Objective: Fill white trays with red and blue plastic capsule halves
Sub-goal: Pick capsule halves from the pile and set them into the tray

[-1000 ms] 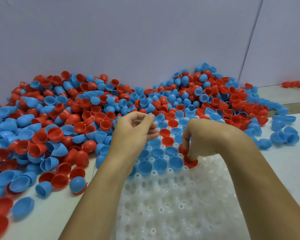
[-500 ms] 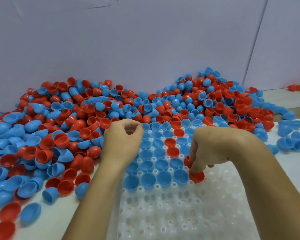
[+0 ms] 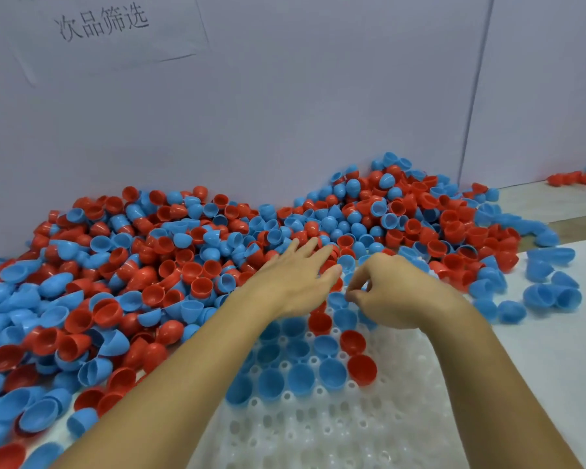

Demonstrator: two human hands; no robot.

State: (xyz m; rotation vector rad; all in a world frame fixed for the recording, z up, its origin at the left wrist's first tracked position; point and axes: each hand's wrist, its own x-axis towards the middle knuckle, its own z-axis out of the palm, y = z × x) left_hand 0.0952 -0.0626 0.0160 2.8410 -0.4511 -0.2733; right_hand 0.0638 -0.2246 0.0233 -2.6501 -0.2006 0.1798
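Observation:
A white tray (image 3: 318, 431) with round sockets lies in front of me; its far rows hold blue halves (image 3: 300, 382) and red halves (image 3: 362, 368), open side up. A big pile of loose red and blue capsule halves (image 3: 149, 265) spreads behind and left of the tray. My left hand (image 3: 295, 279) reaches flat over the pile's near edge, fingers straight, touching halves at their tips. My right hand (image 3: 386, 292) hovers over the tray's far end with fingers curled and thumb near forefinger; I see nothing in it.
A lilac wall stands close behind the pile, with a paper sign (image 3: 102, 25) taped at upper left. Several loose blue halves (image 3: 552, 296) lie on the white table to the right. A few red halves (image 3: 572, 179) sit far right by the wall.
My right hand let go of a red half at the right end of the filled rows and lifted forward. My left hand opened out and stretched into the pile.

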